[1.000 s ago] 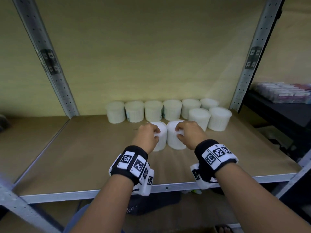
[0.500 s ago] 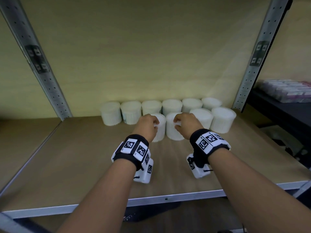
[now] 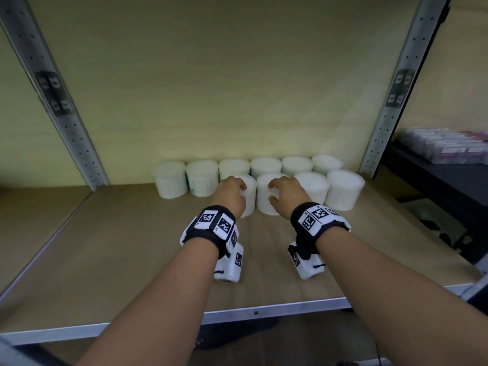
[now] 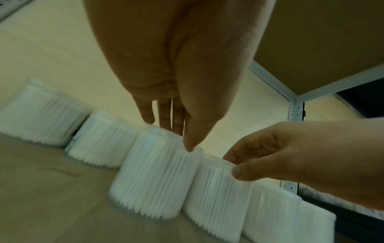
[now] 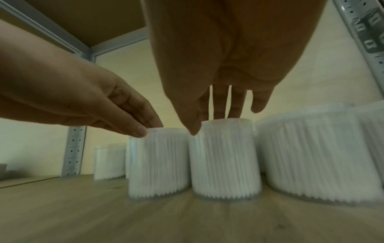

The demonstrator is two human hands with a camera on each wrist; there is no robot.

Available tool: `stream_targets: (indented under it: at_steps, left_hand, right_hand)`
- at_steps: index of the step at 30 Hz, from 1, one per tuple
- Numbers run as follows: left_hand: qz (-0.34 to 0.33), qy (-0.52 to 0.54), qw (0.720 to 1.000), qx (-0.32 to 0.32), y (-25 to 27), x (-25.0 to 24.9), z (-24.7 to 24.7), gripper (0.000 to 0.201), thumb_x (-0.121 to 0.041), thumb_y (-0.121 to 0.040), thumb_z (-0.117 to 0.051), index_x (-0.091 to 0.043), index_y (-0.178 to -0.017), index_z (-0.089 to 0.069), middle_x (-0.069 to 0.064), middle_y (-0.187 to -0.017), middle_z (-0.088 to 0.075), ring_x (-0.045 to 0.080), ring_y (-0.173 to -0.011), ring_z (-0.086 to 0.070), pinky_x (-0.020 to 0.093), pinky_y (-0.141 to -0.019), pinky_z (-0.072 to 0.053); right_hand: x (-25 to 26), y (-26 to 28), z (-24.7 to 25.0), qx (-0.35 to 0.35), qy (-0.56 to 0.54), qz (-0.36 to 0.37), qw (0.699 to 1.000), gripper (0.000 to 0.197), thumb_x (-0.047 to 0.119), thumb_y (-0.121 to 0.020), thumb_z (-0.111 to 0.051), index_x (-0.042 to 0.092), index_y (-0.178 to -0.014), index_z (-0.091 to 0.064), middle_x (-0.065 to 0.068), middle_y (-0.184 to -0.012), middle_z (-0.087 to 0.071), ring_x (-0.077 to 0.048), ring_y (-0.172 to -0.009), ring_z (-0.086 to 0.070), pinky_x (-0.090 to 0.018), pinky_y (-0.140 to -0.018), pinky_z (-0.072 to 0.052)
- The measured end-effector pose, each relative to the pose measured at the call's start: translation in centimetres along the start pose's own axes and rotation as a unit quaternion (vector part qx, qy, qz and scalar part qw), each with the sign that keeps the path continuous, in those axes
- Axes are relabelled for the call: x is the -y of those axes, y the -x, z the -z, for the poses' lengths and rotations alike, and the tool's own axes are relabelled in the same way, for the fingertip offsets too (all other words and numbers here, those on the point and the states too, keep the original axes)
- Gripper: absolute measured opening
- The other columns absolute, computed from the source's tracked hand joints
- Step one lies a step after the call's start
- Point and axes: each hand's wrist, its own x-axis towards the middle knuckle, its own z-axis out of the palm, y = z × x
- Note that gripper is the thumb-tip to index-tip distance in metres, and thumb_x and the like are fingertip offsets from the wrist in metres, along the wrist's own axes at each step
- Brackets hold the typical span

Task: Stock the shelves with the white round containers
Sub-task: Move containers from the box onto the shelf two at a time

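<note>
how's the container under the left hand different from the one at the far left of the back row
The white round container under the left hand stands in the front row, away from the wall; the far-left white round container stands in the back row near it. The left hand grips the first by its top; nothing touches the other. Both stand upright on the wooden shelf and look alike.

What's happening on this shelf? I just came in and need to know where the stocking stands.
A person is stocking white round containers on a wooden shelf. The left hand grips the top of one container and the right hand grips the one beside it; both stand on the shelf. They extend a front row with two more containers to the right. A back row of six stands against the wall behind.
</note>
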Motion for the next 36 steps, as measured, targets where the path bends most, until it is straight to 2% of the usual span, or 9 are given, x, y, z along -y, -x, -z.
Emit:
stream_targets:
  at_steps: [2, 4, 10, 15, 19, 23, 26, 30, 36]
  left_hand:
    - [-0.001, 0.006, 1.000, -0.004, 0.8, 0.0, 0.1, 0.038, -0.013, -0.089, -0.057, -0.010, -0.127, -0.056, 0.009, -0.134, -0.051, 0.024, -0.125, -0.047, 0.030, -0.102, -0.039]
    - [-0.015, 0.019, 1.000, -0.019, 2.1, -0.1, 0.4, 0.040, -0.015, -0.087, -0.059, -0.009, -0.127, -0.055, 0.009, -0.135, -0.050, 0.025, -0.126, -0.045, 0.031, -0.104, -0.037]
    - [-0.034, 0.077, 0.995, -0.048, 8.3, -0.8, 1.4, 0.038, -0.017, -0.087, -0.061, -0.014, -0.125, -0.057, 0.005, -0.126, -0.056, 0.017, -0.119, -0.052, 0.019, -0.094, -0.036]
    - [-0.018, 0.079, 0.997, -0.012, 14.2, -0.9, 1.9, 0.036, -0.017, -0.086, -0.061, -0.015, -0.122, -0.058, 0.003, -0.123, -0.056, 0.016, -0.113, -0.054, 0.021, -0.092, -0.038]
    - [-0.006, 0.070, 0.998, 0.003, 18.8, -0.7, 1.6, 0.031, -0.021, -0.087, -0.061, -0.018, -0.118, -0.060, -0.001, -0.120, -0.057, 0.016, -0.108, -0.055, 0.022, -0.090, -0.040]
    - [0.015, 0.080, 0.996, 0.021, 22.3, 0.4, 0.5, 0.030, -0.026, -0.087, -0.062, -0.017, -0.116, -0.060, -0.002, -0.116, -0.056, 0.013, -0.096, -0.054, 0.027, -0.091, -0.045]
    - [0.035, 0.099, 0.994, 0.032, 24.1, 1.8, -0.7, 0.027, -0.022, -0.085, -0.065, -0.013, -0.111, -0.063, 0.001, -0.111, -0.060, 0.016, -0.097, -0.058, 0.024, -0.090, -0.045]
    - [0.095, 0.137, 0.985, 0.042, 26.0, 4.0, -2.9, 0.021, -0.017, -0.084, -0.066, -0.011, -0.104, -0.066, -0.002, -0.092, -0.061, 0.012, -0.083, -0.056, 0.019, -0.081, -0.043]
    - [0.206, 0.148, 0.963, 0.097, 28.8, 9.1, -7.6, 0.022, -0.019, -0.082, -0.070, -0.012, -0.102, -0.068, -0.001, -0.085, -0.061, 0.013, -0.083, -0.058, 0.023, -0.082, -0.048]
  right_hand:
    - [0.1, 1.0, 0.2, 0.001, 0.014, -0.003, 1.000, 0.045, 0.027, -0.090, -0.057, 0.014, -0.133, -0.051, -0.009, -0.134, -0.055, -0.029, -0.123, -0.049, -0.039, -0.108, -0.036]
    - [0.3, 2.4, 0.5, -0.008, -0.002, -0.006, 1.000, 0.046, 0.028, -0.089, -0.057, 0.015, -0.134, -0.051, -0.008, -0.136, -0.053, -0.028, -0.123, -0.048, -0.039, -0.108, -0.036]
    - [0.6, 8.0, 1.3, 0.004, -0.056, -0.001, 0.998, 0.040, 0.029, -0.089, -0.057, 0.019, -0.127, -0.056, -0.003, -0.132, -0.053, -0.022, -0.122, -0.049, -0.041, -0.103, -0.042]
    - [1.3, 13.1, 1.6, 0.029, -0.085, -0.002, 0.996, 0.035, 0.027, -0.088, -0.058, 0.020, -0.122, -0.059, -0.002, -0.127, -0.057, -0.019, -0.116, -0.054, -0.033, -0.098, -0.046]
    - [2.1, 17.3, 1.4, 0.040, -0.085, 0.012, 0.995, 0.033, 0.025, -0.087, -0.060, 0.019, -0.120, -0.061, -0.003, -0.123, -0.060, -0.017, -0.110, -0.057, -0.026, -0.090, -0.043]
    - [2.6, 20.6, 0.2, 0.060, -0.099, 0.016, 0.993, 0.031, 0.023, -0.087, -0.060, 0.018, -0.117, -0.061, -0.003, -0.117, -0.060, -0.012, -0.093, -0.051, -0.022, -0.082, -0.040]
    - [2.9, 22.6, -1.8, 0.082, -0.108, 0.018, 0.991, 0.027, 0.021, -0.087, -0.060, 0.015, -0.113, -0.063, -0.004, -0.107, -0.063, -0.013, -0.086, -0.051, -0.020, -0.077, -0.038]
    - [3.1, 24.3, -5.2, 0.117, -0.132, 0.008, 0.984, 0.020, 0.018, -0.087, -0.061, 0.012, -0.106, -0.065, 0.000, -0.089, -0.059, -0.015, -0.081, -0.055, -0.020, -0.072, -0.039]
    - [2.0, 25.4, -12.2, 0.195, -0.120, -0.021, 0.973, 0.021, 0.018, -0.086, -0.064, 0.010, -0.106, -0.066, 0.000, -0.088, -0.058, -0.013, -0.082, -0.054, -0.021, -0.074, -0.040]
